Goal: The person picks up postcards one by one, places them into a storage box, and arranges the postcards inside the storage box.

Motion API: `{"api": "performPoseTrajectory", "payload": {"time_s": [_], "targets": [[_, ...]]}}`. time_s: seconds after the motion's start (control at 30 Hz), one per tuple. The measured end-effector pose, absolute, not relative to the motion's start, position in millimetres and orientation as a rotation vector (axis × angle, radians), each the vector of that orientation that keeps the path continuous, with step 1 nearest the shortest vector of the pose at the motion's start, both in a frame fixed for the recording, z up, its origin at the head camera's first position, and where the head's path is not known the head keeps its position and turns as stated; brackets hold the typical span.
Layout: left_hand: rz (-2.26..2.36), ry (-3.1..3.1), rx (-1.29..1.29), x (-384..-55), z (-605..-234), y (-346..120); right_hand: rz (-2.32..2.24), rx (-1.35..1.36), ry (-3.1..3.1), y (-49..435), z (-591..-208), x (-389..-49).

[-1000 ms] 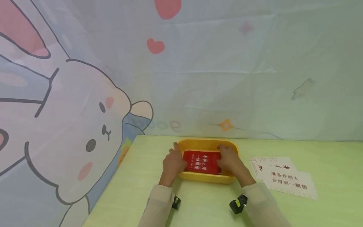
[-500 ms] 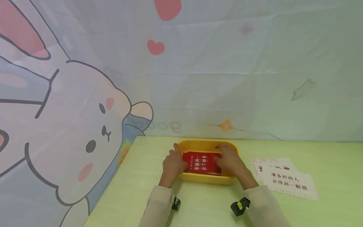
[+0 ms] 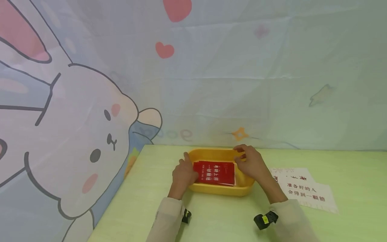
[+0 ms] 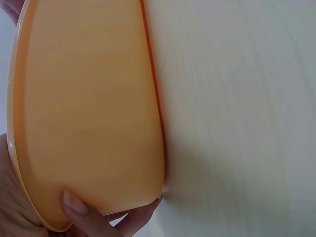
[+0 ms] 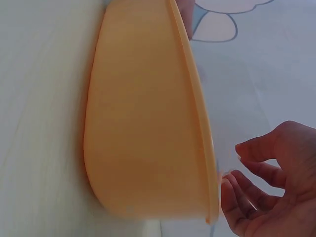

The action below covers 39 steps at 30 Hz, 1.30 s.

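Observation:
A shallow yellow plastic bin stands on the table, with a stack of red printed cards lying in it. My left hand grips the bin's left end. In the left wrist view, the fingers curl against the outside wall near the bottom corner. Over the right end of the bin is my right hand, its fingers loosely bent and holding nothing. The right wrist view has that hand beside the rim, its fingertips close to the edge; I cannot tell whether they touch.
Two white sheets with dark red characters lie overlapping on the table to the right of the bin. Behind the table hangs a printed cloth with a rabbit drawing at the left. The table's left edge runs close to that drawing.
My right hand has come out of the bin's right end and moved up and right, off the red cards. The left hand keeps its hold on the left end.

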State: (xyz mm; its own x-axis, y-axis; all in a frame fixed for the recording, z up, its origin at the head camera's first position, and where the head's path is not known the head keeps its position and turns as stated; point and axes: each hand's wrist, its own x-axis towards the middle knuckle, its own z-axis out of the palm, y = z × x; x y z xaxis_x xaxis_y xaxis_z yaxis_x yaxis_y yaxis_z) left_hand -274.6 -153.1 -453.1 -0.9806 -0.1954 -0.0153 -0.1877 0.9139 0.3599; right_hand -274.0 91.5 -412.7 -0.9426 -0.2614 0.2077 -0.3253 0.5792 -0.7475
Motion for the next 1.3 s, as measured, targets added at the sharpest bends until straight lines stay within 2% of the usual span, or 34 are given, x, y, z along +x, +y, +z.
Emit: {"api": "performPoseTrajectory", "payload": {"time_s": [0.5, 1.3], "targets": [[-0.579, -3.061, 0.304, -272.7, -446.9, -152.0, 1.32, 0.468, -2.693, 132.7, -420.5, -266.9], [-0.575, -3.057, 0.287, -275.1, -452.3, -154.8, 1.061, 0.426, -2.98, 213.4, -434.3, -252.4]]}}
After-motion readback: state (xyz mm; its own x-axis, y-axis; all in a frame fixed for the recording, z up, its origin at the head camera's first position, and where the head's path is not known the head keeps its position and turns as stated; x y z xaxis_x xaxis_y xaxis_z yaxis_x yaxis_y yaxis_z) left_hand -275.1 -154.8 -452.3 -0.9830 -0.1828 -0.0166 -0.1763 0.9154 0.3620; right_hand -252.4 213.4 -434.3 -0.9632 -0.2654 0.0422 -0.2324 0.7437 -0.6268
